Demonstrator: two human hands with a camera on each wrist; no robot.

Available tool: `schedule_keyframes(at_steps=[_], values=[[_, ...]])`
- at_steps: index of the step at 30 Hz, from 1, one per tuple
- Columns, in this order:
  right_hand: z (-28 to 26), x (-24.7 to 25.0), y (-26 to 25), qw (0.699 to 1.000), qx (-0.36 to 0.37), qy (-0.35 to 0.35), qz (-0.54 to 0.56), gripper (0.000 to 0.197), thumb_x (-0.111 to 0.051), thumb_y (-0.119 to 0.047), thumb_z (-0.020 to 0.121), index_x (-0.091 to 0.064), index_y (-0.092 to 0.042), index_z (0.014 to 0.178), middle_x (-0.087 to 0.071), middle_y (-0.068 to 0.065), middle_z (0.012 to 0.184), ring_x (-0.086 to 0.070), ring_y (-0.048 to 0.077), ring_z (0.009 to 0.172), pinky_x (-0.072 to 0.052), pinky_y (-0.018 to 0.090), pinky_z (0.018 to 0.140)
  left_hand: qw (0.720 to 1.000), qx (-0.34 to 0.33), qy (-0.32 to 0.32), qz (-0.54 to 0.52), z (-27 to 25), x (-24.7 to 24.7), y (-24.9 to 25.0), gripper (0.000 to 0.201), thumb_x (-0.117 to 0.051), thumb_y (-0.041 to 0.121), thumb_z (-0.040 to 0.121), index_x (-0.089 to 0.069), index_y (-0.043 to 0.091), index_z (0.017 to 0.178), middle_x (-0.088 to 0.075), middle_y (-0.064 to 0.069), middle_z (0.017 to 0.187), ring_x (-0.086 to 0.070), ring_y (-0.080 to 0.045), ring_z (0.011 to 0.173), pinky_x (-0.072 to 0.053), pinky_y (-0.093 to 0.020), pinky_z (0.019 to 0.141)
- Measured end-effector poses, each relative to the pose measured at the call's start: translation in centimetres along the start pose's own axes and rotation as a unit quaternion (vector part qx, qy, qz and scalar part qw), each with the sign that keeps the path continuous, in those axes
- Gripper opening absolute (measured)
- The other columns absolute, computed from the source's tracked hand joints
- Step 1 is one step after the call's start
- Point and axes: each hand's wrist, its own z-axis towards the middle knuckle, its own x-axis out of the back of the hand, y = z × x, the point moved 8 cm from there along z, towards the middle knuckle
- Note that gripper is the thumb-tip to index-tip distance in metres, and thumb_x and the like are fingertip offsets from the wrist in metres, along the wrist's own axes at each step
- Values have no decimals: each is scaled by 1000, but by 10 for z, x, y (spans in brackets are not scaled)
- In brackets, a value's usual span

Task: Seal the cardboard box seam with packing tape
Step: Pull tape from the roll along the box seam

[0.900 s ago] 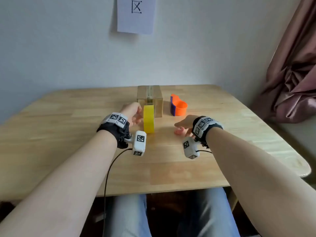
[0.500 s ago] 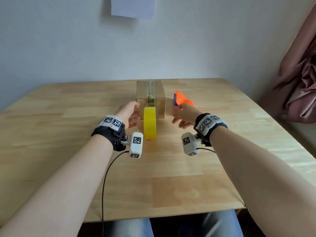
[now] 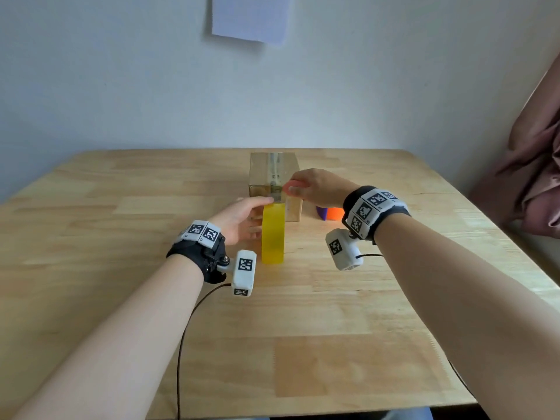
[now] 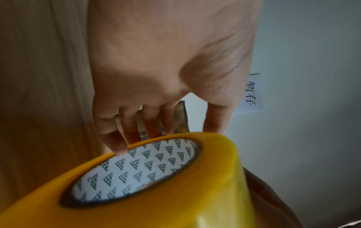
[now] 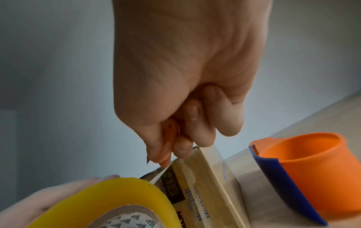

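Near edge: both forearms cut off by the frame. Left hand (image 3: pixel 239 218) grips the yellow tape roll (image 3: pixel 273 234), standing on edge on the wooden bench (image 3: pixel 121 268), touching the near face of the cardboard box (image 3: pixel 260 177). Right hand (image 3: pixel 315 187), fingers curled, pinches a small orange cutter (image 5: pixel 166 152) at the box's near top edge; its blade is hard to make out. Orange-and-blue container (image 5: pixel 293 163) sits right of the box, contents hidden. Behind: pale wall, paper sheet (image 3: pixel 250 18) cropped above, pink curtain (image 3: pixel 536 165).
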Motion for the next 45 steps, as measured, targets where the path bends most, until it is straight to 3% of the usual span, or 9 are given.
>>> schedule_keyframes(at_steps=[7, 12, 20, 24, 27, 30, 32, 36, 45], values=[[10, 3, -21, 999, 28, -15, -38, 26, -67, -34, 97, -80, -12, 100, -77, 5, 93, -70, 23, 87, -57, 42, 80, 998, -39, -43, 12, -4, -2, -1, 55, -83, 39, 80, -69, 17, 127, -80, 0, 99, -71, -25, 95, -51, -38, 80], [15, -1, -38, 993, 37, -34, -105, 31, -64, -40, 93, -81, -14, 94, -77, 7, 89, -71, 27, 87, -59, 46, 79, 997, -62, -52, 1, -6, 0, 0, 75, -88, 37, 76, -58, 25, 144, -79, -1, 107, -76, -23, 91, -58, -35, 67], [19, 3, -55, 987, 62, -30, -147, 18, -63, -39, 95, -78, -30, 90, -62, -17, 73, -61, 13, 78, -49, 32, 67, 996, -64, -59, 30, -8, 0, 1, 82, -97, 52, 58, -64, 45, 133, -67, -5, 139, -65, -36, 125, -58, -51, 95], [20, 5, -63, 981, 69, -30, -179, 21, -61, -38, 95, -80, -29, 96, -68, -12, 81, -65, 16, 83, -56, 35, 72, 995, -62, -70, 34, -9, -1, 3, 77, -96, 53, 59, -65, 52, 130, -60, -2, 145, -61, -38, 130, -58, -51, 97], [19, 9, -65, 979, 69, -27, -192, 19, -60, -37, 96, -73, -33, 83, -66, -12, 77, -64, 15, 79, -55, 33, 69, 996, -56, -66, 38, -8, -1, 2, 96, -99, 57, 49, -61, 50, 137, -57, -5, 149, -59, -40, 132, -56, -57, 102], [18, 14, -65, 979, 73, -19, -189, 25, -60, -38, 96, -63, -36, 71, -64, -11, 74, -63, 15, 77, -53, 33, 67, 995, -51, -75, 38, -13, -4, 3, 83, -99, 57, 50, -67, 57, 126, -58, -4, 149, -60, -40, 131, -55, -59, 103], [15, 16, -66, 979, 77, -20, -188, 25, -60, -37, 97, -61, -36, 72, -62, -13, 71, -62, 13, 74, -50, 30, 66, 995, -49, -79, 40, -16, -5, 5, 64, -97, 53, 56, -71, 60, 115, -57, -4, 149, -59, -40, 131, -54, -59, 104], [11, 15, -70, 978, 88, -23, -187, 23, -61, -37, 97, -63, -35, 74, -59, -16, 68, -53, 2, 65, -42, 25, 60, 996, -53, -64, 44, -11, -2, 4, 98, -98, 55, 53, -58, 48, 142, -58, -5, 148, -60, -40, 131, -56, -58, 101], [12, 5, -73, 977, 75, -26, -199, 25, -61, -37, 96, -82, -23, 100, -74, -6, 84, -68, 15, 83, -57, 29, 69, 997, -38, -51, 32, -6, 1, 1, 104, -101, 55, 46, -58, 46, 140, -57, -9, 150, -57, -45, 133, -62, -46, 82]])
